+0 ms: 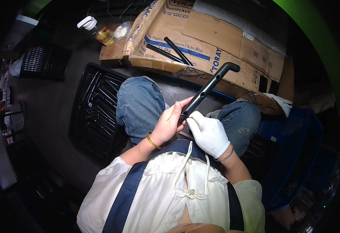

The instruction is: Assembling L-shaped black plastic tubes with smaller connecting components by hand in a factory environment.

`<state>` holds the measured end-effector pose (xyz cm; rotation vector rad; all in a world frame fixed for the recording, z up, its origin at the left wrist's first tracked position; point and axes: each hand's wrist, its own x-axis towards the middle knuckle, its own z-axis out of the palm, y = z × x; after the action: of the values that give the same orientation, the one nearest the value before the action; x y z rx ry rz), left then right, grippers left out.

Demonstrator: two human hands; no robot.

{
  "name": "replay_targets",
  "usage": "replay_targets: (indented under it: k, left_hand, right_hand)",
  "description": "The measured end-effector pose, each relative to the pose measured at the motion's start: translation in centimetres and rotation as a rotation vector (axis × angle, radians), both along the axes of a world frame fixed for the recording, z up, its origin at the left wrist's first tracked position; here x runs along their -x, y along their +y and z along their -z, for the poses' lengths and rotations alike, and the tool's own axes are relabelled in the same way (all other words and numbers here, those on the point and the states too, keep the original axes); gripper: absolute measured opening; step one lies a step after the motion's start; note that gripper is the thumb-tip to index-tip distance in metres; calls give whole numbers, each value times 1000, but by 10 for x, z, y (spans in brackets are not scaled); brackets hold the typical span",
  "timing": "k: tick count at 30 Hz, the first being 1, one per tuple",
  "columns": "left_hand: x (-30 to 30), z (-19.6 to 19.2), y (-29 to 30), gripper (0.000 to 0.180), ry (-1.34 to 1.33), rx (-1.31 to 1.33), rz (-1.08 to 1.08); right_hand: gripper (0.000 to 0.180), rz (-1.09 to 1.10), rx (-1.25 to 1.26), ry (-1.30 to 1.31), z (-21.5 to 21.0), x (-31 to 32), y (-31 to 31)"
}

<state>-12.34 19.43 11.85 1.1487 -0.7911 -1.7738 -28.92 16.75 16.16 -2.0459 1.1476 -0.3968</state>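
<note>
A long black bar (pixel 203 94) with a bent far end and several holes along its side slants up and to the right over my lap. My bare left hand (pixel 166 123) is wrapped round its near end, thumb on top. My right hand (pixel 208 134), in a white knit glove, is closed with its fingertips pressed together against the bar's near end. Whatever lies between those gloved fingertips is hidden. Beyond the bar, two straight black tubes (pixel 165 53) rest on a flattened cardboard box (pixel 201 40), their near ends almost meeting.
On the floor to the left stands a black crate (pixel 78 104) full of black rods. A black basket (pixel 43 64) is farther back. A bottle (pixel 104 36) of yellowish liquid stands left of the cardboard. Blue bins (pixel 288 159) are at the right, near a white cloth (pixel 280 102) hanging off the cardboard.
</note>
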Motion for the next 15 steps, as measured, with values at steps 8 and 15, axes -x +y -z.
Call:
replay_targets:
  k: [8,15]
  left_hand:
    - [-3,-4,-2,59,-41,-13,74]
    - [-3,-4,-2,58,-11,-86,103]
  right_hand:
    - [17,-105,-69,111,-2,7,-9]
    - [19,-137,-114,89,-3,12,-14]
